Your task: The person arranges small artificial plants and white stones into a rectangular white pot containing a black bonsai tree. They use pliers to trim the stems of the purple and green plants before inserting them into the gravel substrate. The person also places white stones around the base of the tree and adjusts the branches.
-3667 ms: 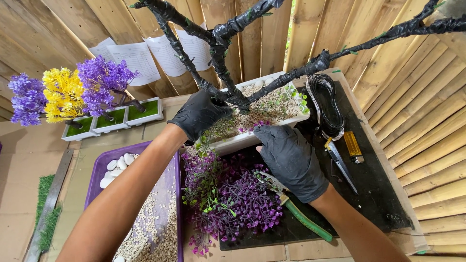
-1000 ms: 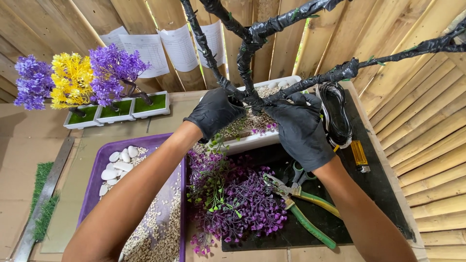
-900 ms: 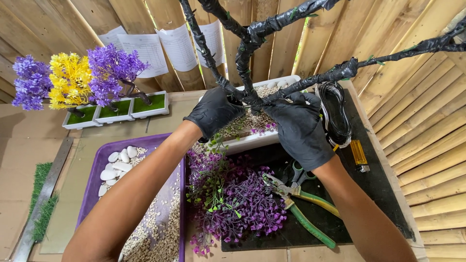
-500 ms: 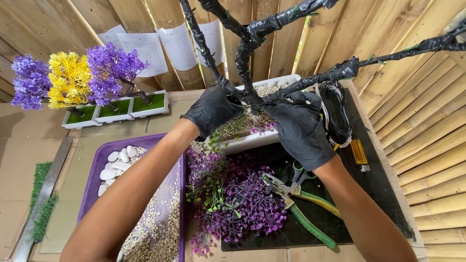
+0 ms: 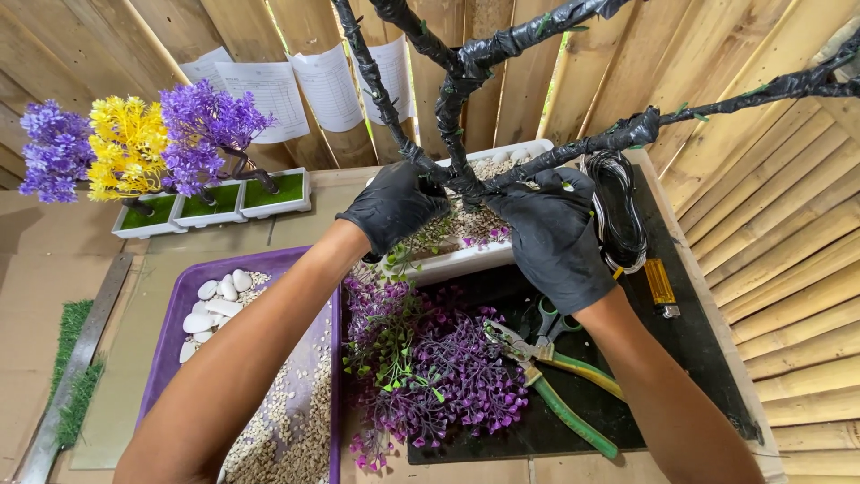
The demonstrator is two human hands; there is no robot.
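Both my hands wear black gloves. My left hand (image 5: 392, 206) grips a lower branch of a black-wrapped artificial tree (image 5: 457, 99) close to its trunk. My right hand (image 5: 554, 235) closes around the base of the trunk, where a long branch runs off to the right. The tree stands in a white rectangular pot (image 5: 466, 262) filled with small pebbles and a few purple sprigs. Just in front of the pot lies a pile of purple artificial foliage (image 5: 439, 376).
Green-handled pliers (image 5: 560, 394) lie on a black mat (image 5: 699, 358). A coil of black wire (image 5: 618, 211) and an orange lighter (image 5: 661, 285) lie right of the pot. A purple tray (image 5: 184, 314) holds white stones and gravel. Three small flower trees (image 5: 134, 152) stand at back left.
My right hand has left the pliers, which now lie on the mat, and moved up to the trunk's base. Over the last second both hands stay almost still.
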